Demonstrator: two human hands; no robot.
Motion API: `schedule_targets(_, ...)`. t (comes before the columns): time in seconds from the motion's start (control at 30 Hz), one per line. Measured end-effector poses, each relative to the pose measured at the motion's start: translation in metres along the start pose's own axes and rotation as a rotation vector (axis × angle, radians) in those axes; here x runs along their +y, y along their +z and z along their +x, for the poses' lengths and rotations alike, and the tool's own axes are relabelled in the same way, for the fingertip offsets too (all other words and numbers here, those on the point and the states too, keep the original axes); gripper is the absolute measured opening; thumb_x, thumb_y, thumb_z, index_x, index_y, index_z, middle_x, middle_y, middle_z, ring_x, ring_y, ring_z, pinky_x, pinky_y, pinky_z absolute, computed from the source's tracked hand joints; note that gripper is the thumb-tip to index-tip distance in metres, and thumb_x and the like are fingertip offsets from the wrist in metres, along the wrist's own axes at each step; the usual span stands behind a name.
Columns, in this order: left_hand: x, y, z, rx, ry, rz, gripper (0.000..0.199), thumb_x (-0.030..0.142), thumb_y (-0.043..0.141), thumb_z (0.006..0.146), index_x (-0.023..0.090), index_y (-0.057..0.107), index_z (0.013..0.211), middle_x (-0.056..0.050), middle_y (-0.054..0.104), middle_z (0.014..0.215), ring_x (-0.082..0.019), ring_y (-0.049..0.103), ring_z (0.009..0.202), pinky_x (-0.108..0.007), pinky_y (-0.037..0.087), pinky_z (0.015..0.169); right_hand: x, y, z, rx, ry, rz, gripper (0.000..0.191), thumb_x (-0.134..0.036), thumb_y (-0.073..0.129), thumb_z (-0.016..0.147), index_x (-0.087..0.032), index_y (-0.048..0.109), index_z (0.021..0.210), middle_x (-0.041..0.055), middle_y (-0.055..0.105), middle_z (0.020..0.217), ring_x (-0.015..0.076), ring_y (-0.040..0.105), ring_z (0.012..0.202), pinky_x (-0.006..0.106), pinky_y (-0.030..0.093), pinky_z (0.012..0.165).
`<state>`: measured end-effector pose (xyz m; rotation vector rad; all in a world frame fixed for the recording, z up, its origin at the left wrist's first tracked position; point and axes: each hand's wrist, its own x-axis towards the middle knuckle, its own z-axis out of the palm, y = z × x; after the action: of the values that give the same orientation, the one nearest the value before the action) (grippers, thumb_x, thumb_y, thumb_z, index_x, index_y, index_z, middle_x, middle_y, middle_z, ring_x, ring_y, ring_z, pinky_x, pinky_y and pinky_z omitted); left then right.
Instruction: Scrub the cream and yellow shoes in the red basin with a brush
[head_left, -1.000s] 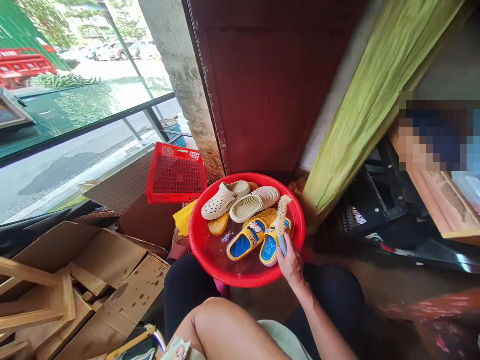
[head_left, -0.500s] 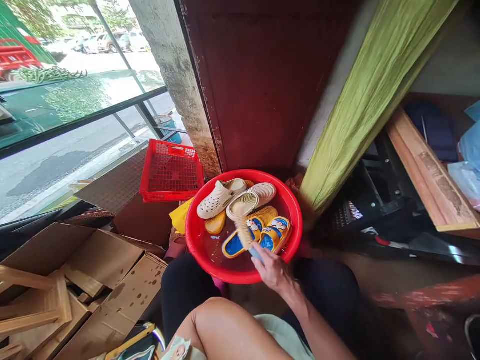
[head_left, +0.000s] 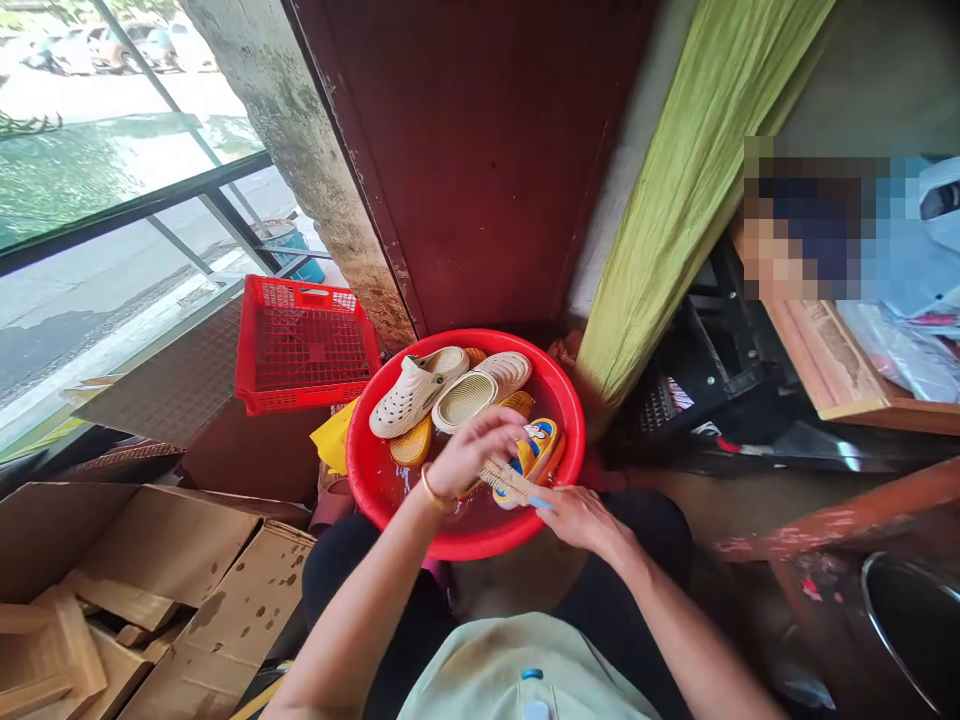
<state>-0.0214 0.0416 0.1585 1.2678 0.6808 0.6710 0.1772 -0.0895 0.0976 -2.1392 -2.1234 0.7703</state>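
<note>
My right hand [head_left: 581,517] grips the blue handle of a scrub brush [head_left: 506,482], whose pale bristled head points left over the basin's near side. Just above the brush, my left hand [head_left: 480,452] reaches in with its fingers stretched to the right, apparently holding nothing. Under both hands are yellow-and-blue slippers; one slipper [head_left: 546,440] shows at the right, the other is mostly hidden. Two cream clogs lie behind, the left clog [head_left: 409,398] on its side and the other clog [head_left: 466,400] showing its insole. A yellow sole [head_left: 412,443] sits below the left clog.
The red basin [head_left: 574,450] holds murky water and stands between my knees. A red plastic crate [head_left: 255,345] is to its left, with cardboard boxes [head_left: 247,590] nearer me. A green curtain [head_left: 645,240] hangs at the right, beside a wooden shelf [head_left: 832,365].
My left hand has come in over the basin, beside the brush. The brush has dropped nearer me, off the cream clog, still in my right hand. The view has shifted right.
</note>
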Motion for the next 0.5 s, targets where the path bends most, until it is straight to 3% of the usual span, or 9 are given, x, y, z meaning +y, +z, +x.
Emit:
schedule_targets(0.07,-0.022,-0.038,0.036,0.447,0.034,0.333,0.027,0.036,0.061,0.092,0.017,0.073,0.108,-0.013,0.073,0.107,-0.024,0.07,0.094,-0.037,0.056,0.083,-0.012,-0.003,0.012,-0.08,-0.051,0.009,0.049,-0.031,0.054,0.096,-0.038,0.061,0.144,0.0055,0.078,0.115,0.0283,0.072,0.108,0.036,0.051,0.088)
schedule_targets(0.1,-0.035,-0.055,0.048,0.55,-0.017,0.556,0.026,0.03,0.06,0.092,0.016,0.073,0.109,-0.015,0.073,0.112,-0.026,0.069,0.103,-0.04,0.055,0.091,-0.02,-0.003,0.018,-0.105,-0.06,0.005,0.048,-0.029,0.053,0.097,-0.035,0.062,0.143,0.0074,0.078,0.116,0.0288,0.072,0.108,0.037,0.051,0.089)
schedule_targets(0.13,-0.047,-0.07,0.058,0.535,-0.084,0.767,0.026,0.026,0.06,0.09,0.017,0.072,0.111,-0.015,0.073,0.116,-0.028,0.068,0.11,-0.043,0.053,0.097,-0.028,-0.002,0.025,-0.126,-0.066,-0.004,0.046,-0.028,0.052,0.097,-0.032,0.063,0.142,0.0096,0.078,0.116,0.0294,0.072,0.108,0.039,0.051,0.089)
schedule_targets(0.23,-0.083,-0.097,0.069,0.456,-0.097,0.942,0.035,0.019,0.074,0.077,0.021,0.074,0.112,-0.016,0.068,0.133,-0.038,0.051,0.137,-0.056,0.035,0.116,-0.046,0.006,0.039,-0.158,-0.057,-0.047,0.042,-0.022,0.05,0.096,-0.022,0.067,0.135,0.0165,0.076,0.115,0.0326,0.071,0.108,0.043,0.051,0.09)
schedule_targets(0.37,-0.119,-0.101,0.073,0.322,-0.087,1.398,0.065,0.029,0.077,0.079,0.021,0.06,0.141,-0.021,0.046,0.157,-0.042,0.033,0.149,-0.059,0.031,0.116,-0.045,0.018,0.044,-0.146,-0.02,-0.032,0.038,-0.023,0.05,0.096,-0.021,0.071,0.127,0.0161,0.076,0.117,0.0332,0.07,0.11,0.044,0.051,0.092)
schedule_targets(0.5,-0.135,-0.102,0.082,0.317,-0.081,1.517,0.068,0.031,0.076,0.081,0.022,0.056,0.145,-0.024,0.041,0.157,-0.044,0.032,0.147,-0.059,0.035,0.111,-0.03,0.023,0.037,-0.11,-0.016,0.027,0.04,-0.027,0.052,0.096,-0.027,0.07,0.131,0.0101,0.077,0.115,0.0287,0.071,0.109,0.04,0.051,0.094)
